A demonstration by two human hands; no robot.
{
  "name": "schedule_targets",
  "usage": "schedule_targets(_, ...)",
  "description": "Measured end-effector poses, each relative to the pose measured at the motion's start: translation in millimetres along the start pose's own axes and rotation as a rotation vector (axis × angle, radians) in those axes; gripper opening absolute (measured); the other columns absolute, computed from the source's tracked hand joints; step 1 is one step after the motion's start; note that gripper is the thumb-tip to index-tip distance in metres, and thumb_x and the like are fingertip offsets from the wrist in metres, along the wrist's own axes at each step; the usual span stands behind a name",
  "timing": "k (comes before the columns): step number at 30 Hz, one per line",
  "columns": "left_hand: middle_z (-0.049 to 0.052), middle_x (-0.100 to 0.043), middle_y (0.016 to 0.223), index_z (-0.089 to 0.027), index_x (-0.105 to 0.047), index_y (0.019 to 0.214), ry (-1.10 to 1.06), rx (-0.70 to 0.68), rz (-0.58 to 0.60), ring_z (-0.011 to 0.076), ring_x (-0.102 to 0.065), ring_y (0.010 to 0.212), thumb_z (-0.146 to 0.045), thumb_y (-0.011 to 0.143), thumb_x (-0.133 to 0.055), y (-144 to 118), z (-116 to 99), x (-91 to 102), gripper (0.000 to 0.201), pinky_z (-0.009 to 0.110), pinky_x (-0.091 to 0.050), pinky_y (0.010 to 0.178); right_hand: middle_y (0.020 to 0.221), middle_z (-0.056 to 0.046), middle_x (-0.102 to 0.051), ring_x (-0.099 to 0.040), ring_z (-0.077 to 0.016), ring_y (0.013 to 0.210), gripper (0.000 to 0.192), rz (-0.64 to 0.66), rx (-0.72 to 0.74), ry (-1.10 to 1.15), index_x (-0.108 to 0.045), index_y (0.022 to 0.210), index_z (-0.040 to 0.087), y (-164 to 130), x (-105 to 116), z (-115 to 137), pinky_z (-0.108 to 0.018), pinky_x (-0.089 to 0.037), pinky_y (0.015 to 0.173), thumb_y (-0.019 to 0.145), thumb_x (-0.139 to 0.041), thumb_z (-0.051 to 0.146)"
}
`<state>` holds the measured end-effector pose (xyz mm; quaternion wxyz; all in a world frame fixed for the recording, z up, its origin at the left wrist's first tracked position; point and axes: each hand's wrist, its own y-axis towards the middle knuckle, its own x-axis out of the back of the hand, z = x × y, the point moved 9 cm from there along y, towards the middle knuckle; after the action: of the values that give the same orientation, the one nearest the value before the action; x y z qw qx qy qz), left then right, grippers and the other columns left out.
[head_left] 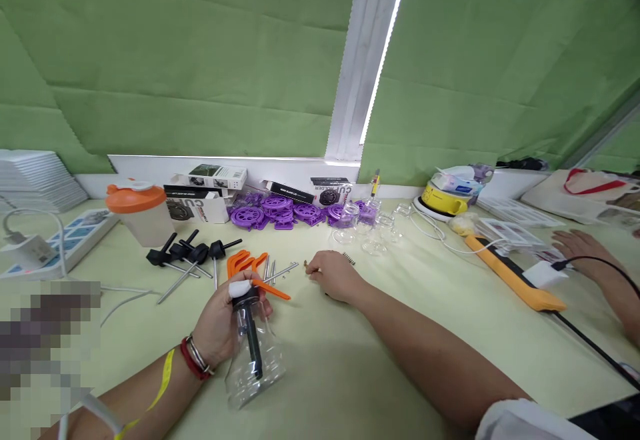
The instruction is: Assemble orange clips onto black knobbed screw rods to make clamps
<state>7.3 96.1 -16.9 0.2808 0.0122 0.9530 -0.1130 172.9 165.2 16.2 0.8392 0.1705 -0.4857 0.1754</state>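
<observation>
My left hand (220, 323), its thumb tip wrapped in white, grips the neck of a clear conical bottle (273, 360). The bottle is tilted, with a black collar and a black tube inside. An orange lever (274, 290) sticks out at its top. Close to the tabletop, my right hand (337, 275) pinches a small brass-coloured part (306, 264). A coil spring (349, 259) lies just behind that hand. Orange levers (240, 262) and thin metal pins (273, 271) rest between the hands. Black pump heads with metal rods (199, 253) lie left of them.
Purple wheel-like plastic parts (277, 208), small boxes (200, 208) and clear plastic pieces (373, 227) line the back. An orange-lidded shaker (143, 217) stands left. On the right are a yellow pot (440, 200), an orange power strip (515, 273) and another person's hand (583, 250).
</observation>
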Motion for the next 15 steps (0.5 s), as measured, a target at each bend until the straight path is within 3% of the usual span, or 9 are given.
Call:
schedule_targets(4, 0.001, -0.06, 0.058, -0.018, -0.055, 0.082, -0.03, -0.024, -0.054, 0.0188, -0.06, 0.053, -0.024, 0.068, -0.06, 1, -5, 3.6, 0.016, 0.031, -0.05, 0.055, 0.075, -0.004, -0.068, -0.059, -0.0184, 0.071, 0.015, 0.083, -0.029, -0.143, -0.068, 0.075, 0.018, 10, -15, 6, -0.029, -0.037, 0.064, 0.069, -0.061, 0.007)
schedule_targets(10, 0.001, -0.059, 0.058, -0.018, -0.056, 0.08, -0.028, -0.023, -0.061, 0.0196, -0.061, 0.053, -0.023, 0.067, -0.061, 1, -6, 4.6, 0.015, 0.031, -0.05, 0.054, 0.079, -0.002, -0.066, -0.058, -0.0164, 0.074, 0.009, 0.056, -0.131, -0.057, -0.065, 0.076, 0.019, 14, -14, -7, -0.026, -0.036, 0.062, 0.07, -0.067, 0.013)
schedule_targets(15, 0.001, -0.06, 0.058, -0.018, -0.055, 0.083, -0.029, -0.027, -0.073, 0.0191, -0.061, 0.053, -0.023, 0.067, -0.061, 1, -6, 5.5, 0.018, 0.03, -0.051, 0.055, 0.104, -0.006, -0.06, -0.057, -0.0195, 0.087, 0.049, 0.025, -0.095, -0.038, -0.062, 0.105, 0.02, 17, -6, -12, -0.028, -0.04, 0.069, 0.059, -0.081, 0.026)
